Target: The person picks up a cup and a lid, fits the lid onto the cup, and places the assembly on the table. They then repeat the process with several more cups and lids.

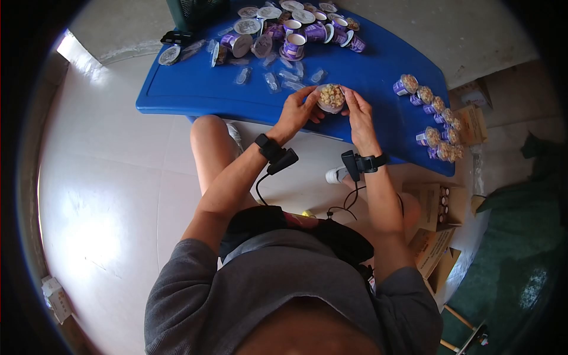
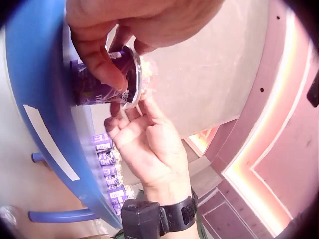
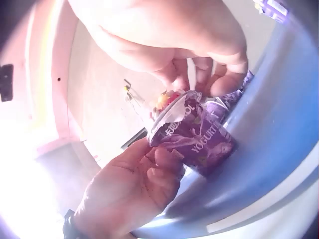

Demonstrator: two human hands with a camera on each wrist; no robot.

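Between left hand (curled round it) and right hand (pinching its rim), 1 yogurt cup's held, probably for control. Topped cups sit rightward, likely sorted.

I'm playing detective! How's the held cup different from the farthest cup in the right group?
The held yogurt cup sits between the left hand and right hand; the farthest cup stands on the table. The held yogurt cup is alone; the farthest cup has neighbors. Both have purple sides and cereal tops.
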